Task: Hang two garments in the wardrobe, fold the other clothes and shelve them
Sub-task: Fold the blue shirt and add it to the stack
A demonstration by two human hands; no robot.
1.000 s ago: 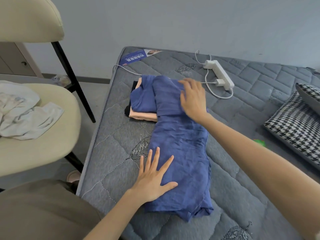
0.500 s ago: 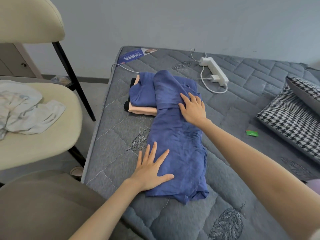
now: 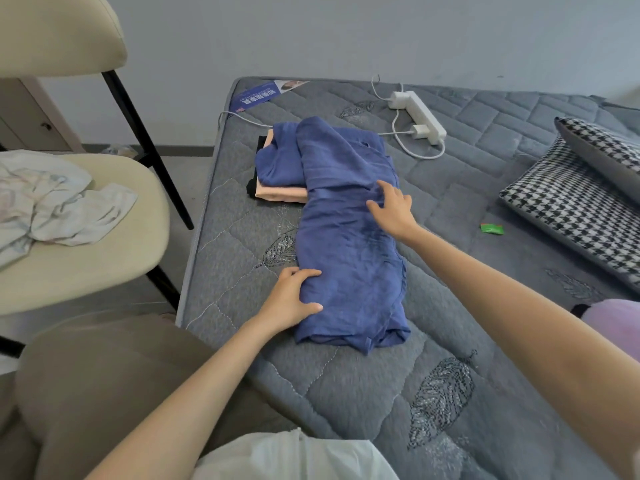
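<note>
View from a head camera, looking down at a grey quilted mattress [image 3: 346,393] where a person is folding clothes.

A blue garment [image 3: 346,244] lies in a long, narrow strip running from the near part of the mattress toward its far left corner. Its far end is draped over a small stack of folded clothes [image 3: 280,194], with 1 peach layer and 1 black layer showing beneath it, close to the left edge.

The left hand [image 3: 291,299] is at the garment's left edge near its near end, fingers and thumb curled around a bunched fold of the cloth. The right hand [image 3: 394,209] rests on the garment's right side about midway along, fingers spread and relaxed, gripping nothing.

The step in hand looks like folding: the garment is already narrowed lengthwise but not yet folded short. The next move probably calls for taking one end and bringing it over the other, keeping the edges square, and lifting the far end clear so the stack underneath is not pulled apart.

No box, basket or drawer is in view, nor any wardrobe or shelf. What holds clothes here is a cream chair [image 3: 104,254] just left of the mattress, whose seat carries a crumpled heap of pale clothes [image 3: 52,199], seemingly still to be folded.

Near the far edge lies a white power strip [image 3: 419,116] with a plug and cable. Houndstooth cushions [image 3: 571,209] sit along the right edge.
</note>
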